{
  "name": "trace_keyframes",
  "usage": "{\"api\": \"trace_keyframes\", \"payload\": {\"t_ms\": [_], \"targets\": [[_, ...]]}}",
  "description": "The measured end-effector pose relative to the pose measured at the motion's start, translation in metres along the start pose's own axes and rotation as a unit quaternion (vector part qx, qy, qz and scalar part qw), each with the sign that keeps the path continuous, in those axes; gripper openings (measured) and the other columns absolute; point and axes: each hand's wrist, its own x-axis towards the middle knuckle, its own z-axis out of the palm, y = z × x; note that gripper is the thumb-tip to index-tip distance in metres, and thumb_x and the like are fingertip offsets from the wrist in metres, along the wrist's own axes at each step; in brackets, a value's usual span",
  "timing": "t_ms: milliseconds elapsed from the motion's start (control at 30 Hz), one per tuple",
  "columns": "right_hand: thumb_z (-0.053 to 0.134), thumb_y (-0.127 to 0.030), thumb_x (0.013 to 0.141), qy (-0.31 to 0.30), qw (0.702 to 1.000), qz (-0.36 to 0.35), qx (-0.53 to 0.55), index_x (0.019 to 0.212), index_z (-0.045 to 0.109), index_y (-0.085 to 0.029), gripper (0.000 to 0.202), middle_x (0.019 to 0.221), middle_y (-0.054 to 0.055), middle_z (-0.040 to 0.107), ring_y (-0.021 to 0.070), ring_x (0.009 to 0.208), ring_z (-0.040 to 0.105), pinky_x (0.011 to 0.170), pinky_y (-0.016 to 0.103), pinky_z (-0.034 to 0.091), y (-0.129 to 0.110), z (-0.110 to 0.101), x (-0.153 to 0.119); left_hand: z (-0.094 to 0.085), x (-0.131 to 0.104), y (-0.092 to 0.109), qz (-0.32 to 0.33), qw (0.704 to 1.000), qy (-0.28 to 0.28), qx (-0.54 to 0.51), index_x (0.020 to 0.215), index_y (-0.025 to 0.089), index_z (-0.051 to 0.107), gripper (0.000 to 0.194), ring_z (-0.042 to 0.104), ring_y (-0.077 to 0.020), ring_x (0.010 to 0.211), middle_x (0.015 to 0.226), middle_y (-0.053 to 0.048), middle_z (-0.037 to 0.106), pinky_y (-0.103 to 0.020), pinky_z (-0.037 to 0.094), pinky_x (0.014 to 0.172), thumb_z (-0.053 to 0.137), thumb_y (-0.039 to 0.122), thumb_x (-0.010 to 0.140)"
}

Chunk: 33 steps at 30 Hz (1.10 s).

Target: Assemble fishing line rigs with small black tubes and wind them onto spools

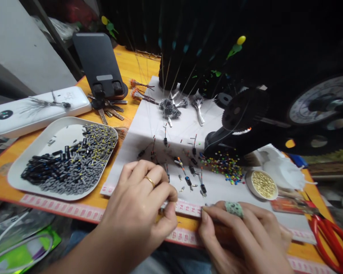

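My left hand (pixel 144 199), with a gold ring, is closed in a pinch above the pink measuring tape (pixel 187 208) at the near edge of the white board (pixel 143 129). What its fingertips hold is too small to name. To the right, my right hand (pixel 240 232), with a green patterned wrap on one finger, has thumb and forefinger pressed together at the tape; anything between them cannot be made out. Just beyond both hands lie small black cylinders (pixel 188 180) with thin coloured stems. A heap of coloured beads (pixel 224 165) sits farther right.
On the left stands a cream tray (pixel 17 177) of small grey and black pieces. Behind it are a white device (pixel 40 110), keys (pixel 111 108) and a black phone stand (pixel 98 61). A bowl of gold pieces (pixel 263 184), red scissors (pixel 331 239) and dark machinery (pixel 242 110) are right.
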Motion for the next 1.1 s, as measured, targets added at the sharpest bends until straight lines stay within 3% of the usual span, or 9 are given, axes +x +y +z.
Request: {"api": "trace_keyframes", "payload": {"t_ms": [100,200,333,567,667,767,833,967,1100], "targets": [[0.069,-0.016,0.082,0.000,0.997,0.033,0.065,0.088,0.066,-0.020,0.009,0.075,0.004,0.064,0.0228,0.078,0.053,0.070,0.037,0.036,-0.006,-0.002,0.000,-0.002,-0.003,0.005,0.022,0.997,0.044,-0.053,0.078,0.019,0.058,0.014,0.053,-0.0202,0.088,0.087,-0.002,0.063,-0.037,0.039,0.079,0.061,0.006,0.079],[0.067,-0.012,0.081,-0.015,0.986,0.063,0.152,0.087,0.063,-0.021,0.011,0.079,0.004,0.062,0.0220,0.082,0.051,0.069,0.034,0.038,-0.014,-0.005,0.000,0.001,-0.009,0.017,0.037,0.973,0.031,-0.224,0.083,0.021,0.050,0.022,0.060,-0.0118,0.080,0.091,0.001,0.067,-0.025,0.047,0.073,0.055,0.001,0.080],[0.065,-0.008,0.080,-0.013,0.980,0.068,0.188,0.085,0.062,-0.021,0.014,0.077,0.003,0.060,0.0206,0.081,0.050,0.068,0.032,0.038,-0.021,-0.006,0.000,0.011,-0.020,0.027,-0.034,0.936,0.009,-0.351,0.090,0.027,0.042,0.026,0.059,-0.0058,0.058,0.069,0.010,0.059,-0.016,0.049,0.061,0.046,0.003,0.085],[0.066,-0.012,0.081,0.051,0.992,0.044,0.110,0.084,0.064,-0.020,0.009,0.075,0.003,0.065,0.0201,0.078,0.053,0.074,0.035,0.036,-0.021,0.000,-0.005,0.010,-0.022,0.021,-0.001,0.969,0.001,-0.246,0.090,0.025,0.044,0.022,0.049,-0.0054,0.049,0.065,0.008,0.050,-0.013,0.043,0.048,0.046,0.004,0.086],[0.067,-0.012,0.082,0.045,0.991,0.046,0.120,0.085,0.065,-0.019,0.009,0.076,0.003,0.065,0.0202,0.078,0.053,0.073,0.035,0.037,-0.019,0.000,-0.006,0.004,-0.020,0.020,0.000,0.967,-0.016,-0.254,0.092,0.024,0.047,0.021,0.056,-0.0059,0.055,0.068,0.007,0.056,-0.013,0.047,0.054,0.047,0.004,0.087],[0.067,-0.012,0.082,0.040,0.991,0.050,0.114,0.086,0.065,-0.019,0.009,0.078,0.004,0.065,0.0208,0.079,0.054,0.074,0.036,0.037,-0.014,-0.002,-0.005,-0.004,-0.017,0.016,0.034,0.972,-0.008,-0.232,0.094,0.023,0.053,0.022,0.066,-0.0092,0.079,0.089,0.001,0.067,-0.016,0.051,0.070,0.052,0.003,0.085],[0.068,-0.012,0.081,0.032,0.993,0.050,0.097,0.087,0.065,-0.019,0.009,0.079,0.004,0.065,0.0214,0.079,0.053,0.075,0.037,0.036,-0.010,-0.004,-0.003,-0.009,-0.015,0.010,0.042,0.985,0.009,-0.169,0.091,0.022,0.057,0.021,0.064,-0.0123,0.089,0.098,-0.002,0.065,-0.020,0.050,0.075,0.055,0.003,0.083],[0.068,-0.014,0.081,0.003,0.997,0.050,0.064,0.086,0.066,-0.020,0.008,0.080,0.004,0.066,0.0226,0.080,0.053,0.076,0.038,0.034,-0.006,-0.006,0.000,-0.013,-0.010,0.000,0.037,0.998,-0.023,-0.038,0.083,0.019,0.061,0.013,0.053,-0.0198,0.086,0.090,-0.005,0.060,-0.034,0.044,0.076,0.056,0.007,0.084],[0.068,-0.017,0.081,-0.022,0.998,0.045,0.037,0.085,0.066,-0.021,0.006,0.079,0.004,0.065,0.0237,0.081,0.053,0.077,0.039,0.033,-0.005,-0.005,0.004,-0.010,-0.006,-0.003,0.030,0.999,-0.043,-0.014,0.081,0.016,0.061,0.011,0.049,-0.0239,0.091,0.092,-0.007,0.059,-0.038,0.042,0.077,0.055,0.008,0.084]]}}
